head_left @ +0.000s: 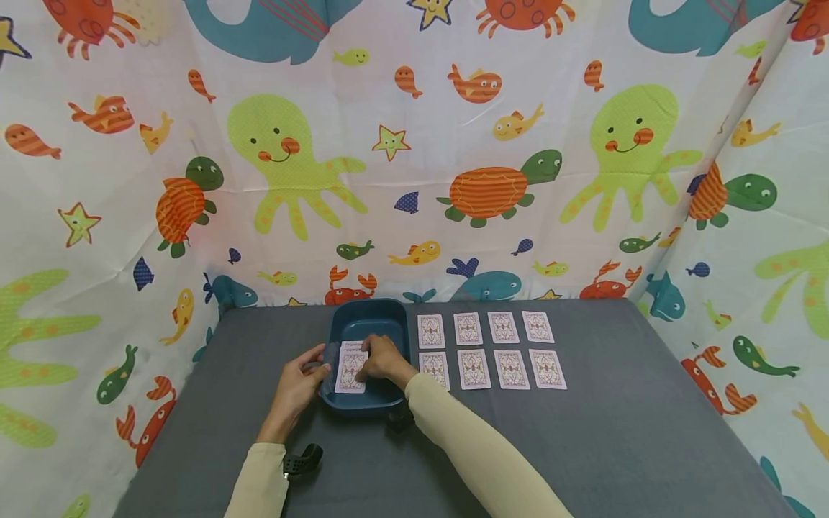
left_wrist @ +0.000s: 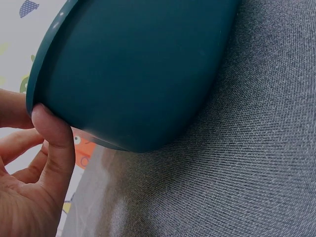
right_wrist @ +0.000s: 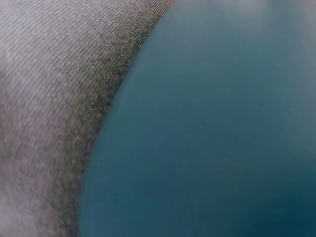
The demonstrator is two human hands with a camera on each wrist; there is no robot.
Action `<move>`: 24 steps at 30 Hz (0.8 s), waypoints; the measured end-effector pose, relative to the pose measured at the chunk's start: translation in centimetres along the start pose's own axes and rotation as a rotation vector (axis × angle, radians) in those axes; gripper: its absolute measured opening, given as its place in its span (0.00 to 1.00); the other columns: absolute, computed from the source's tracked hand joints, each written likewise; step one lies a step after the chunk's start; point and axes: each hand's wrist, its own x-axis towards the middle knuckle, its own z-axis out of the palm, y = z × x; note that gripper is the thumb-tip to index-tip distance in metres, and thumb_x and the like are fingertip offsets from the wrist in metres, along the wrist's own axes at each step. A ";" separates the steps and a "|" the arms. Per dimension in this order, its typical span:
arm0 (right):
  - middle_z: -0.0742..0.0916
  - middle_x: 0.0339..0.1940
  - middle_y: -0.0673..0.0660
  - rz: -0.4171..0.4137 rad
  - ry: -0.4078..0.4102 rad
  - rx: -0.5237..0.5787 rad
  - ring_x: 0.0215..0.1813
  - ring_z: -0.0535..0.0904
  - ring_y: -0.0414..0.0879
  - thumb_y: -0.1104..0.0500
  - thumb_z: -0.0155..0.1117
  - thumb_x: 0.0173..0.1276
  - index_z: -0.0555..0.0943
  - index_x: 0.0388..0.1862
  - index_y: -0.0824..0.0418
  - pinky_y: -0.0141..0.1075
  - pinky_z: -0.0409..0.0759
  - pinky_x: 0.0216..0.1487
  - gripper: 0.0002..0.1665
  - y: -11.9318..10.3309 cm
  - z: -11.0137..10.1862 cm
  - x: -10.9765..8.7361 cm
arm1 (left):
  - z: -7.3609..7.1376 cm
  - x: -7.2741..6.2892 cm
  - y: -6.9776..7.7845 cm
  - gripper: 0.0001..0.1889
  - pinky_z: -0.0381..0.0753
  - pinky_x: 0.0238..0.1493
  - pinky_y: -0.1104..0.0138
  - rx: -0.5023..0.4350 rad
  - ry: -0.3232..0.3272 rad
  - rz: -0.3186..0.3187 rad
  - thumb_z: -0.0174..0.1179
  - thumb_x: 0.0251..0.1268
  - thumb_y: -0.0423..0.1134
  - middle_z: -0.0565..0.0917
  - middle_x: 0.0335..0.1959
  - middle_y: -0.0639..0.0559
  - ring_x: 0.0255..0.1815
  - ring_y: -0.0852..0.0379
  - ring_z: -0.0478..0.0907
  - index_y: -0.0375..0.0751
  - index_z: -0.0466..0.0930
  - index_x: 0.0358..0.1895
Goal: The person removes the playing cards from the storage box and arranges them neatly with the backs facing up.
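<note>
A blue plastic tub [head_left: 365, 410] stands on the table with patterned playing cards inside. My left hand [head_left: 299, 385] grips the tub's left rim; in the left wrist view its thumb [left_wrist: 52, 131] presses the tub's outer wall [left_wrist: 133, 74] just under the lip. Reaching over the right side, my right hand [head_left: 384, 360] is down in the tub and holds a face-down playing card [head_left: 350, 373] by its right side. Another card [head_left: 352, 345] shows behind that one. The right wrist view has only the tub's wall [right_wrist: 197, 123] and cloth, so the right fingers are hidden there.
Right of the tub, several face-down cards lie in two rows, among them a back-row card [head_left: 468, 329] and a front-row card [head_left: 474, 369]. Grey cloth [head_left: 615, 432] covers the table. A sea-animal curtain [head_left: 414, 173] hangs behind and at both sides.
</note>
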 end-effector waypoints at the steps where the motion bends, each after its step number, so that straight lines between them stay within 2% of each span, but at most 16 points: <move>1: 0.78 0.42 0.56 0.005 0.002 0.022 0.45 0.72 0.49 0.60 0.82 0.46 0.76 0.49 0.59 0.42 0.75 0.49 0.31 0.0 0.0 0.0 | 0.0 0.0 0.0 0.27 0.77 0.29 0.68 0.000 0.002 -0.005 0.58 0.68 0.34 0.72 0.60 0.41 0.42 0.55 0.75 0.43 0.69 0.70; 6: 0.78 0.31 0.53 -0.018 0.050 0.116 0.33 0.73 0.45 0.63 0.78 0.51 0.77 0.45 0.58 0.34 0.71 0.32 0.24 0.2 -0.1 0.2 | 0.1 -0.1 -0.1 0.27 0.76 0.29 0.68 -0.006 0.005 0.005 0.58 0.68 0.34 0.73 0.59 0.40 0.42 0.55 0.75 0.43 0.69 0.70; 9: 0.77 0.27 0.52 -0.021 0.073 0.180 0.28 0.73 0.44 0.64 0.75 0.55 0.78 0.44 0.59 0.31 0.70 0.28 0.19 0.3 -0.2 0.3 | 0.1 -0.1 -0.2 0.27 0.76 0.28 0.68 -0.011 0.006 0.011 0.58 0.68 0.34 0.73 0.58 0.41 0.40 0.55 0.75 0.42 0.69 0.70; 14: 0.79 0.26 0.53 -0.014 0.095 0.256 0.27 0.74 0.44 0.63 0.71 0.61 0.80 0.43 0.59 0.32 0.71 0.27 0.12 0.2 -0.3 0.3 | 0.1 -0.1 -0.1 0.27 0.76 0.28 0.68 -0.014 0.012 0.007 0.58 0.68 0.34 0.73 0.57 0.42 0.39 0.56 0.75 0.42 0.70 0.70; 18: 0.80 0.26 0.52 -0.002 0.102 0.273 0.28 0.75 0.44 0.61 0.70 0.62 0.80 0.43 0.58 0.32 0.71 0.29 0.11 0.1 -0.4 0.4 | 0.1 -0.2 0.1 0.26 0.76 0.27 0.68 -0.019 0.016 0.018 0.58 0.67 0.33 0.73 0.56 0.41 0.38 0.58 0.75 0.40 0.70 0.69; 24: 0.81 0.26 0.52 -0.009 0.113 0.301 0.28 0.75 0.44 0.59 0.69 0.64 0.80 0.42 0.56 0.32 0.72 0.29 0.09 -0.1 -0.7 0.1 | 0.0 -0.1 0.1 0.26 0.76 0.28 0.68 -0.011 0.003 0.000 0.58 0.68 0.34 0.73 0.56 0.42 0.38 0.56 0.75 0.42 0.69 0.70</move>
